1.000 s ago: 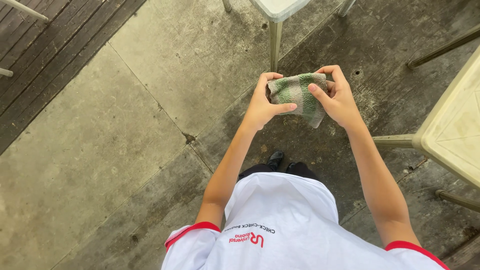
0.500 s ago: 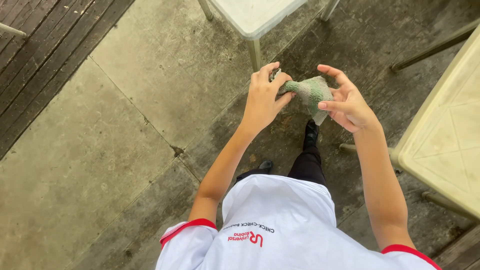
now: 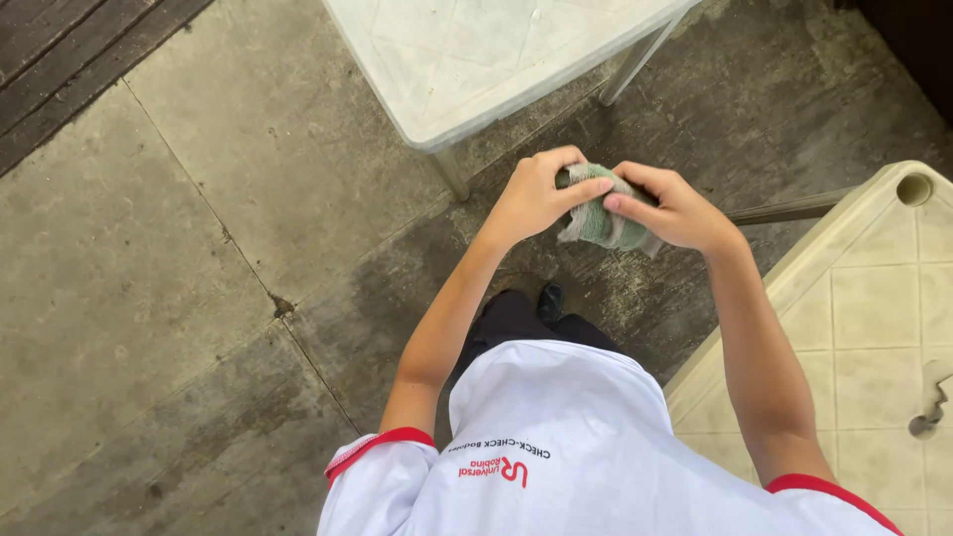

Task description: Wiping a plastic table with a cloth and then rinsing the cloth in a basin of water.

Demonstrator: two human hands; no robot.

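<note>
The green cloth [image 3: 601, 213] is now a small tight bunch — a second ago it was spread wider between the hands, with its stripes showing. The left hand [image 3: 536, 197] and the right hand [image 3: 675, 208] are closer together now, and their fingertips almost meet on top of the cloth. Before, they held it by its two sides. The white table [image 3: 476, 60] shows much more of its top now — earlier only a corner and a leg could be seen. The cream table [image 3: 874, 298] on the right also fills more of the view. The dark wooden boards have slid away to the top left corner.
</note>
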